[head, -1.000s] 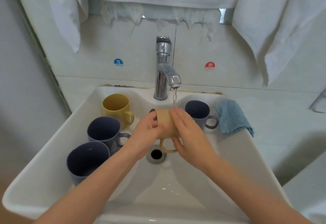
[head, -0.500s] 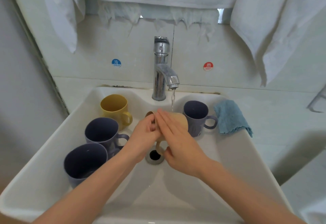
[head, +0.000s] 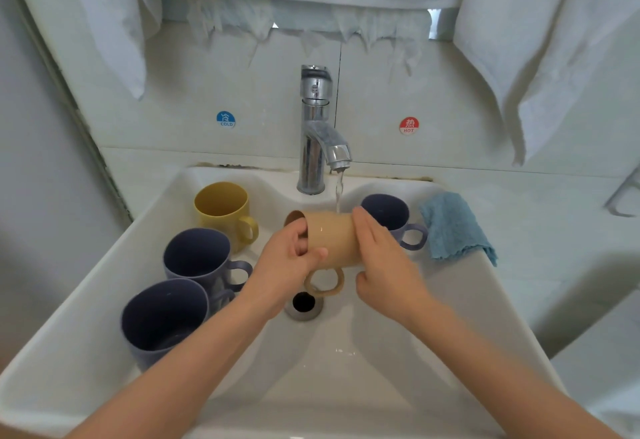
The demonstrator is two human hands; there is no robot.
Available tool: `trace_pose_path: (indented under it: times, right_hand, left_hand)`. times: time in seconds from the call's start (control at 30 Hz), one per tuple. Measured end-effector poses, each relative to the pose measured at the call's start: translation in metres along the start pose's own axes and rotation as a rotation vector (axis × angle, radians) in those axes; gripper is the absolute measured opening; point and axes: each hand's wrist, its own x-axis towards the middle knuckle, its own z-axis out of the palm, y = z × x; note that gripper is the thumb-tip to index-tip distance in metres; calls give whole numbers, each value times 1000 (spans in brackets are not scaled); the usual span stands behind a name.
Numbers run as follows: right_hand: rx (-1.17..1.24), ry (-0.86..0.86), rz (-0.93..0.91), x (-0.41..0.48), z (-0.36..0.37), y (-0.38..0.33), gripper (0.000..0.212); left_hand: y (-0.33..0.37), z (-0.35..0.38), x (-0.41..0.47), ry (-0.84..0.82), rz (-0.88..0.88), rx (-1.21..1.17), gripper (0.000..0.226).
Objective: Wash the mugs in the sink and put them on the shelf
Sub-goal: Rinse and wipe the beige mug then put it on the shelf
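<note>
A tan mug (head: 331, 240) lies on its side under the running tap (head: 318, 134), handle pointing down over the drain (head: 304, 304). My left hand (head: 289, 265) grips its rim end, fingers inside the mouth and thumb across the outside. My right hand (head: 384, 265) lies against its base end with straight fingers. On the white sink (head: 86, 303) at the left stand a yellow mug (head: 223, 212) and two purple mugs (head: 199, 258) (head: 162, 321). Another purple mug (head: 389, 215) stands behind my right hand.
A blue cloth (head: 453, 227) lies on the sink's right rim. White towels (head: 540, 40) hang above along the tiled wall. Cold and hot stickers flank the tap. A metal rail (head: 623, 196) shows at the right edge.
My right hand has slid along the tan mug from its middle to its base end, uncovering the side under the water. The left hand keeps its hold.
</note>
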Motion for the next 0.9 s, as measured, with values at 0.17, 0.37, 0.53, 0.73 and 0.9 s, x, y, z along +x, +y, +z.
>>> trace_pose_path:
  times: [0.17, 0.37, 0.53, 0.73, 0.9]
  right_hand:
    - [121, -39, -172, -4, 6, -22, 84]
    - [40, 79, -28, 2, 3, 12, 75]
    - [227, 77, 52, 4, -1, 26, 89]
    - [189, 153, -23, 6, 4, 25, 80]
    - [114, 203, -71, 6, 7, 21, 79]
  left_hand:
    - [0, 3, -2, -36, 38, 85, 32]
    - [5, 2, -5, -84, 99, 138, 46]
    - [10, -4, -6, -186, 131, 242, 44]
    - [9, -12, -7, -244, -33, 74, 46]
    - [10, -12, -7, -118, -102, -274, 31]
